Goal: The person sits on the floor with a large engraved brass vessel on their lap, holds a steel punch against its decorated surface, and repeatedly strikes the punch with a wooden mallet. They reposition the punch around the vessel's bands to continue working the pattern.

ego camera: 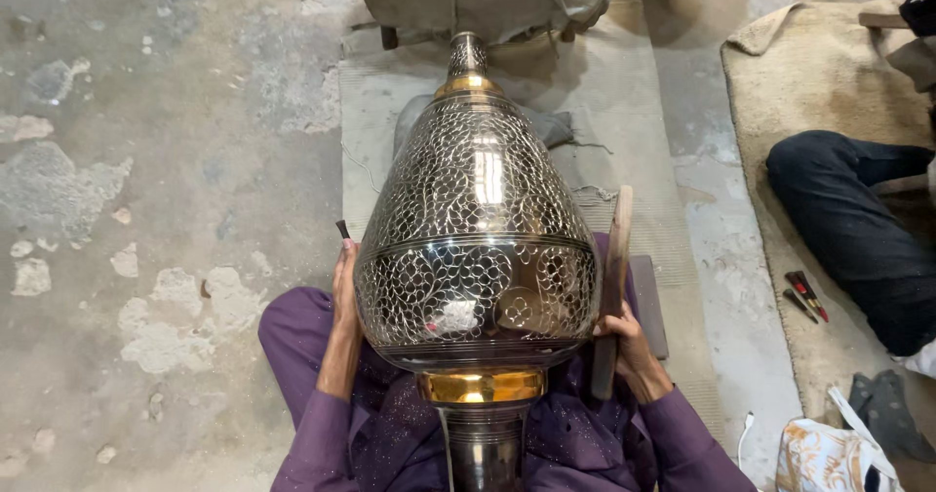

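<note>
1. Left hand (344,302) laid flat along the left flank of a large engraved metal vase (477,248), fingers stretched forward, palm pressed to the shining wall; a small dark tool (342,229) poking out just beyond the fingertips, hold on it unclear.
2. Right hand (629,341) curled shut around a flat wooden mallet (614,287), stick standing along the vase's right flank, upper end rising well past the knuckles, lower end dropping below the wrist.
3. Vase lying lengthwise between both hands, across a lap in purple cloth (292,336); narrow neck and brass collar pointing away from the grips, second brass band (482,387) and dark stem running back toward the body between the forearms.
4. Surface cut with fine floral and scale patterns, bright glare down the middle.
5. Beyond the vase's far tip: a pale mat (624,92) on the concrete floor (146,112), a crumpled grey rag (556,126), a grey bundle at the top edge.
6. Right of the mallet hand, well apart: another person's dark trouser leg (848,219) on a tan rug (809,73); two small red-handled tools (804,297) just beside that leg.
7. Nearer, lower right of the same hand: a patterned white bag (829,458) and a white cable (746,433).
</note>
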`<state>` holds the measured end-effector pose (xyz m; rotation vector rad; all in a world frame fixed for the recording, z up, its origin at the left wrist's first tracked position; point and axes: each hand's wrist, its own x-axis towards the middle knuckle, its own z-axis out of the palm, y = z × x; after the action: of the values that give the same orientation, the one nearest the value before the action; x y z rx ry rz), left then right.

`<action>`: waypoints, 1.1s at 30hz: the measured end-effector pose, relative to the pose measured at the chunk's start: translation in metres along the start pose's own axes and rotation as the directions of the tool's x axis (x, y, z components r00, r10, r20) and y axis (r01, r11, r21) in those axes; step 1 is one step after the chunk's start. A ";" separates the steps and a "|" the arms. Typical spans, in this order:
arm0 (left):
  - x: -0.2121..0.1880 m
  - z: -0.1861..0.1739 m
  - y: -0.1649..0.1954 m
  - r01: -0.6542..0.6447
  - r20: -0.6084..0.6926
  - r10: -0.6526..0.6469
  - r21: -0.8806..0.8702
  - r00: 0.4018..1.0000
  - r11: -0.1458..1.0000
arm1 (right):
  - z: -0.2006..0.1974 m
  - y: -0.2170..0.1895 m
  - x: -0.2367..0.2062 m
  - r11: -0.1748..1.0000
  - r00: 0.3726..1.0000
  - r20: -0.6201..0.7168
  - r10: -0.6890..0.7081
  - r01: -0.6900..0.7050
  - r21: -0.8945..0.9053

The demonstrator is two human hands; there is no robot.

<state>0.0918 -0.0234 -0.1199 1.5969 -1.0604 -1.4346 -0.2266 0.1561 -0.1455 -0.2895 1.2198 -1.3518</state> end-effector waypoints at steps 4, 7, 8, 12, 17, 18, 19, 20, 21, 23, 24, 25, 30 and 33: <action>0.005 -0.016 0.007 -0.067 0.011 0.066 0.086 0.998 0.994 | 0.011 -0.014 -0.014 0.976 0.993 0.055 -0.104 0.113 -0.188; 0.002 -0.035 0.024 -0.212 -0.016 0.217 0.159 0.976 0.964 | 0.019 -0.029 -0.036 0.801 0.891 0.130 -0.435 0.449 -0.397; -0.003 -0.042 0.035 -0.282 -0.016 0.288 0.163 0.957 0.946 | 0.021 -0.031 -0.041 0.688 0.816 0.160 -0.556 0.560 -0.462; -0.021 -0.045 0.090 -0.398 0.195 0.374 0.101 0.907 0.912 | 0.016 -0.014 -0.051 0.395 0.578 0.337 -0.743 0.785 -0.477; -0.028 0.007 0.147 -0.224 0.533 0.176 0.026 0.828 0.974 | -0.004 0.030 -0.051 0.633 0.788 0.222 -0.575 0.600 -0.489; -0.028 0.023 0.152 -0.174 0.549 0.122 0.043 0.827 0.984 | -0.005 0.030 -0.052 0.703 0.855 0.160 -0.493 0.500 -0.506; -0.028 0.035 0.155 -0.259 0.630 0.164 0.061 0.759 0.964 | -0.008 0.027 -0.052 0.762 0.911 0.097 -0.401 0.391 -0.516; -0.027 0.046 0.157 -0.343 0.704 0.199 0.068 0.682 0.937 | -0.011 0.024 -0.051 0.808 0.952 0.037 -0.302 0.277 -0.520; -0.025 0.055 0.158 -0.424 0.772 0.221 0.069 0.595 0.903 | -0.015 0.020 -0.050 0.805 0.963 0.047 -0.264 0.247 -0.540; -0.022 0.077 0.157 -0.423 0.835 0.175 0.076 0.522 0.903 | -0.019 0.002 -0.050 0.796 0.980 0.061 -0.187 0.188 -0.576; -0.018 0.087 0.156 -0.423 0.863 0.152 0.077 0.481 0.903 | -0.021 -0.009 -0.050 0.724 0.931 0.172 -0.323 0.360 -0.588; -0.013 0.097 0.155 -0.457 0.865 0.118 0.137 0.488 0.879 | -0.022 -0.018 -0.050 0.629 0.852 0.284 -0.440 0.518 -0.580; 0.003 0.125 0.152 -0.580 0.919 0.066 0.189 0.389 0.792 | -0.030 -0.037 -0.038 0.597 0.895 0.111 -0.433 0.376 -0.709; 0.006 0.131 0.147 -0.627 0.935 0.026 0.216 0.353 0.749 | -0.040 -0.037 -0.030 0.615 0.945 0.090 -0.314 0.274 -0.739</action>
<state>-0.0531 -0.0861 -0.0025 0.6304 -2.5079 -1.7659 -0.2720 0.1896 -0.1191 -1.0978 1.7984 -1.0506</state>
